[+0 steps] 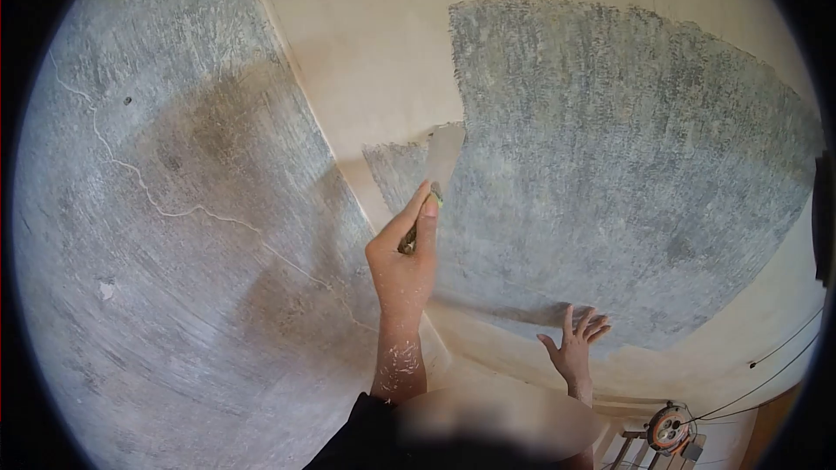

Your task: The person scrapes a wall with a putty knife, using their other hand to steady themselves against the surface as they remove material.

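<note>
My left hand [403, 252] is wrapped round the handle of a scraper [446, 152]. The scraper's flat metal blade lies against the wall, at the upper edge of a narrow scraped strip [390, 172] beside cream paint [374, 52]. Pale flecks cover my left wrist and forearm. My right hand [575, 344] is lower and to the right, empty, its fingers spread near the lower edge of the large grey-blue scraped area [601, 157].
A mottled grey wall [174, 235] with a long pale crack meets the cream one at a corner on the left. At the lower right, an orange-and-grey cable reel [669, 428] sits by wooden slats [629, 451], with dark cables running up from it.
</note>
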Action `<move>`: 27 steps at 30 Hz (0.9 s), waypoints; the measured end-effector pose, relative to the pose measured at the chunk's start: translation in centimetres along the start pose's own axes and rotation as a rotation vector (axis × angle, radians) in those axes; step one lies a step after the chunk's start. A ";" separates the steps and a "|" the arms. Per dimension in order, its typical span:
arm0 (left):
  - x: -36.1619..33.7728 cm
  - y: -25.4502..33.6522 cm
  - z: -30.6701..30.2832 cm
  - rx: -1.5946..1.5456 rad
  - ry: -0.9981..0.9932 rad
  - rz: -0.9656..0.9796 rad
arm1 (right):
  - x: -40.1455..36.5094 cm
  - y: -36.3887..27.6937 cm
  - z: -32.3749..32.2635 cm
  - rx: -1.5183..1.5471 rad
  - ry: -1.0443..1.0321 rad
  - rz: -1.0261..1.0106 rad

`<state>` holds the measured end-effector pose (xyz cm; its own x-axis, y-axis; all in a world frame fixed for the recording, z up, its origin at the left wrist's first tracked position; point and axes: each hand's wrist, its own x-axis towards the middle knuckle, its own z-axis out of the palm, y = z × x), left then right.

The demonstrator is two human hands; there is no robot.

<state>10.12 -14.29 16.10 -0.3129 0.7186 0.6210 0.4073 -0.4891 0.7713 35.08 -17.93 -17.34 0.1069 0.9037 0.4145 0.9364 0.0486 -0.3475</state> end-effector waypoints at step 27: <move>1.9 -1.0 0.0 -0.061 -0.010 0.045 | 0.7 -0.5 -1.8 0.023 -0.066 0.078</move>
<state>9.08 -12.47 16.46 -0.2869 0.6998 0.6542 0.3677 -0.5501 0.7498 35.29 -18.08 -15.41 0.1567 0.9310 0.3295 0.9181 -0.0144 -0.3960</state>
